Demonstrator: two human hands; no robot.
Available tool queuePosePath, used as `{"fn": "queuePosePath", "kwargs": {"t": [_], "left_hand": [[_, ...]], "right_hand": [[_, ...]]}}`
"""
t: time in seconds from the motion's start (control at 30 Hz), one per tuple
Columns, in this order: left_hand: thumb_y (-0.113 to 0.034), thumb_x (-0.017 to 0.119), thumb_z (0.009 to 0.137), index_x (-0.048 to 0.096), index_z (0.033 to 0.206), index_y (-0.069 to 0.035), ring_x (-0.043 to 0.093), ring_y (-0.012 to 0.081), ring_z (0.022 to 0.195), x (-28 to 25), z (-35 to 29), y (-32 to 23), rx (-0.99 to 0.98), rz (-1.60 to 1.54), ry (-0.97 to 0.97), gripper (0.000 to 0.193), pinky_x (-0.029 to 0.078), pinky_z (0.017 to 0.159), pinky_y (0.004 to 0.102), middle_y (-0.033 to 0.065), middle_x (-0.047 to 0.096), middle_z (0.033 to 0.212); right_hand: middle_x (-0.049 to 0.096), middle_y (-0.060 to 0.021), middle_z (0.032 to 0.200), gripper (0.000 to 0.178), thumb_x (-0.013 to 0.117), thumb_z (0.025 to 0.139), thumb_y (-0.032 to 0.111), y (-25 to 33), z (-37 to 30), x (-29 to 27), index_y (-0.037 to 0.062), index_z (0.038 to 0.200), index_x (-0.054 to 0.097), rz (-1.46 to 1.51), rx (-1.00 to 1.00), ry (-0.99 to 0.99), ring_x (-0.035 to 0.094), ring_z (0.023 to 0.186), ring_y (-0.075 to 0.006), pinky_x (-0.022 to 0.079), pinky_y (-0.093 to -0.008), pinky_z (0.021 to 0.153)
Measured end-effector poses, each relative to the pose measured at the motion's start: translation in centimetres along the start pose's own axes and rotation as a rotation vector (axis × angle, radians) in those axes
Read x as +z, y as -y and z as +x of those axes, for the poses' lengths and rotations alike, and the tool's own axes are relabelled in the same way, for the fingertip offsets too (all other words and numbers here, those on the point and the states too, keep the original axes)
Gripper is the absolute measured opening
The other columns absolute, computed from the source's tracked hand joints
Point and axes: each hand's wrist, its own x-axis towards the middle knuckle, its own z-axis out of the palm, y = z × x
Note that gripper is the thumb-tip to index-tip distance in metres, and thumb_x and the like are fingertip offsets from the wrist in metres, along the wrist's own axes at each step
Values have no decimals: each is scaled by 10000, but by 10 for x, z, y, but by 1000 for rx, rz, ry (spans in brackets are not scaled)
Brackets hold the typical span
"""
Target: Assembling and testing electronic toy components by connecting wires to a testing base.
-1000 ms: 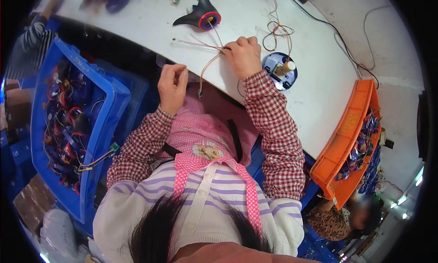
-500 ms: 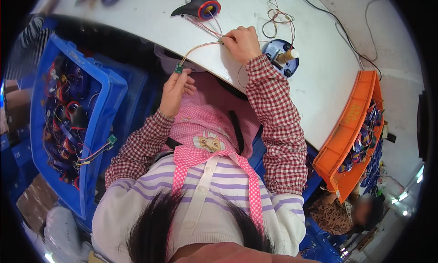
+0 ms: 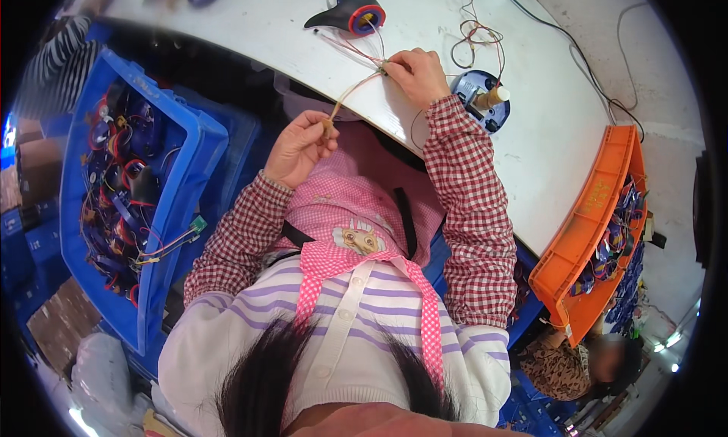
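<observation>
Handling the wires (image 3: 356, 86) seems the step in hand; the next move appears to call for a light, steady pinch. The left hand (image 3: 303, 145), fingertips together, holds one small brown piece (image 3: 327, 127) on their near end; the right hand (image 3: 418, 74) pinches them over the table (image 3: 531, 156). One black shell (image 3: 337, 18) lies far, one round part (image 3: 465, 86) right. The wires are too bunched to count.

1 head-worn fisheye view, near, down over the table (image 3: 542, 164)
</observation>
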Motion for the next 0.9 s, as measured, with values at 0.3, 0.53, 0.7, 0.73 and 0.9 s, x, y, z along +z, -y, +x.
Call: {"fn": "queuePosePath", "kwargs": {"t": [0.3, 0.53, 0.7, 0.73, 0.9], "left_hand": [[-32, 527, 906, 507, 1199, 5, 628, 161, 746, 40, -5, -10, 78, 230, -10, 296, 505, 621, 207, 145, 626, 945], [-25, 562, 885, 551, 1131, 21, 627, 156, 749, 53, -11, -11, 60, 320, 12, 250, 509, 622, 203, 138, 629, 961], [-19, 596, 863, 578, 1064, 26, 625, 147, 727, 52, -8, -10, 27, 269, -26, 207, 516, 613, 205, 125, 636, 927], [-18, 603, 858, 579, 1055, 25, 622, 145, 716, 48, -7, -7, 34, 258, -40, 203, 516, 609, 205, 123, 636, 913], [-19, 611, 857, 583, 1028, 18, 615, 136, 677, 36, 3, 1, 61, 245, -108, 177, 518, 591, 201, 120, 641, 884]], "right_hand": [[608, -86, 838, 234, 604, 830, 280, 2, 4, 3, 72, 879, 701, 49, 40, 72, 466, 870, -263, 404, -332, 818], [605, -87, 842, 230, 613, 830, 278, 8, -1, 2, 70, 876, 700, 45, 60, 36, 463, 873, -256, 415, -330, 799], [604, -87, 849, 228, 615, 833, 273, 10, -3, 1, 67, 883, 701, 42, 56, 23, 463, 887, -252, 420, -324, 795], [604, -87, 849, 228, 617, 833, 270, 10, -4, 2, 64, 886, 701, 59, 68, 19, 464, 890, -251, 421, -323, 793], [608, -97, 814, 222, 644, 818, 227, 6, -3, 6, 19, 877, 695, 118, 73, -29, 497, 786, -207, 431, -290, 679]]}}
